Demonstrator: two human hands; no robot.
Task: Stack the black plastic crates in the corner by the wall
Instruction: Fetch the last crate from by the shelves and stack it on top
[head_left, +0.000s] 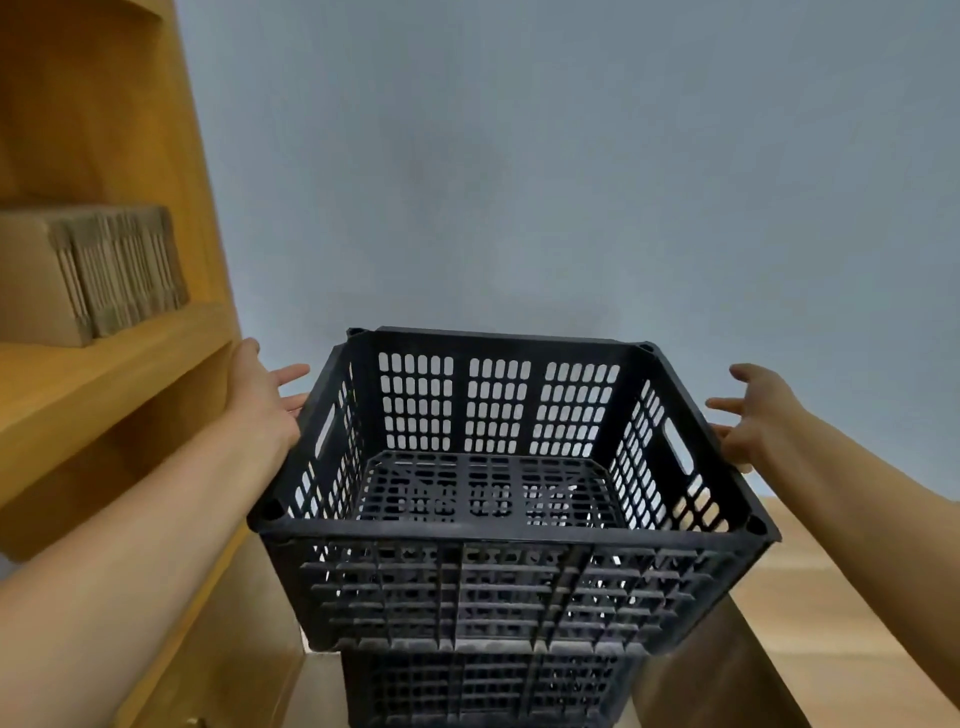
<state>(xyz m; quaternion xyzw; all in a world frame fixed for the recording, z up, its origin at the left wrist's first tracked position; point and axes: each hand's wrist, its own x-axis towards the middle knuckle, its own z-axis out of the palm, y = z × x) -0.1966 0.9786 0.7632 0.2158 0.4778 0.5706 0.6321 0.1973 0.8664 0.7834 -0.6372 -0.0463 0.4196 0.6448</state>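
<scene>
Top crate: a black plastic crate (511, 499) with slotted walls and a grid floor, open side up, sitting on a second crate beneath it.
Lower crate: a second black crate (483, 688), only its near wall in view under the top one; the top crate looks wider in this view.
Place: the stack stands close to the grey-blue wall (545, 182), between the wooden shelf unit on the left and a brown cardboard box at lower right.
Left hand: the left hand (267, 397) is beside the top crate's left wall near its handle slot, fingers (291, 373) straight and spread; whether the fingertips touch the rim cannot be told.
Right hand: the right hand (753, 415) is just beside the right wall by its handle slot, fingers (724, 404) loosely spread and holding nothing; contact with the rim cannot be told.
Shelf unit: a yellow-brown wooden shelf unit (114, 384) along the left edge.
On the shelf: a bundle of flattened cardboard (88, 270) standing on edge.
Lower right: a brown cardboard box (852, 623), near the stack.
</scene>
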